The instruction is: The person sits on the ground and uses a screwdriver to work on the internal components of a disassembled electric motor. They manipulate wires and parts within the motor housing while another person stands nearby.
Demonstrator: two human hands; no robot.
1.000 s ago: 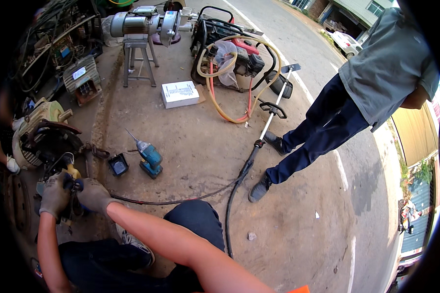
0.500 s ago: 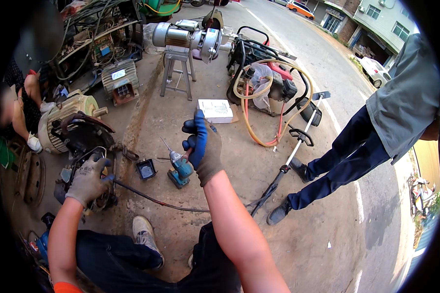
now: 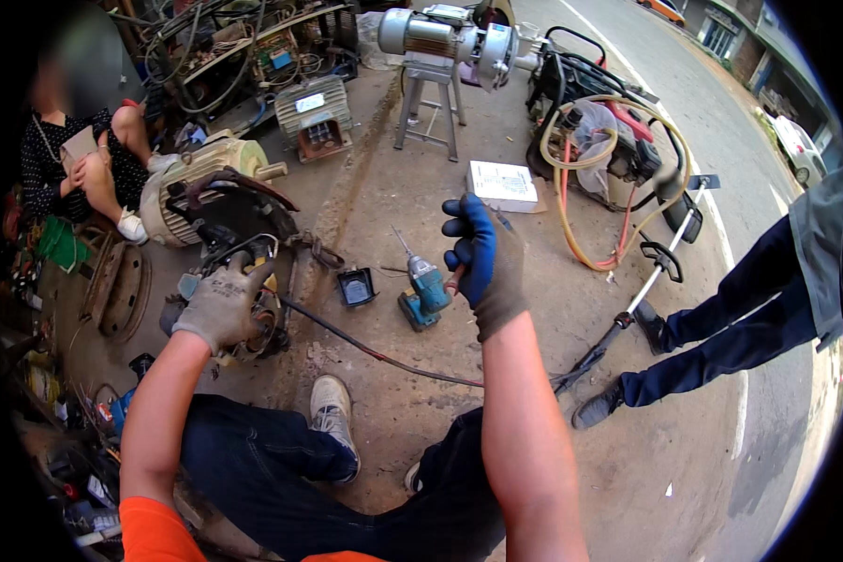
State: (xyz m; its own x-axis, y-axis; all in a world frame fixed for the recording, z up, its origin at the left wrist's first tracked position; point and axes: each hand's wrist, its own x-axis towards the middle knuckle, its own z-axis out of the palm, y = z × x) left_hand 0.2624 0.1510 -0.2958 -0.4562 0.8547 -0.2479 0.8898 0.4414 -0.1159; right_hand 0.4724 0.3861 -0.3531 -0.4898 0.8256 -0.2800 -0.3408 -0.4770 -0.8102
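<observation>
Beyond and to the right of the right hand's fingers stands a black-framed engine set (image 3: 644, 161) looped with yellow hose; to their right, a white-shafted pole tool (image 3: 660, 276) lies on the pavement near a standing person's shoes. A cream electric motor (image 3: 201, 183) sits just beyond the left hand's fingers, and a silver motor (image 3: 433, 37) rests on a metal stand well beyond both. Directly under the left hand (image 3: 223, 307) is a dark, cabled machine part (image 3: 270, 323); those gloved fingers bend over it, touching, but how firmly they grip cannot be told. The right hand (image 3: 487, 253) is raised, its blue-coated fingers (image 3: 468, 220) half curled. A white box (image 3: 503, 184) lies beyond them, a teal cordless drill (image 3: 425, 290) to their left, and farther left a black square tray (image 3: 357, 287). Beside them shows a reddish handle (image 3: 454, 281); whether they hold it is unclear.
</observation>
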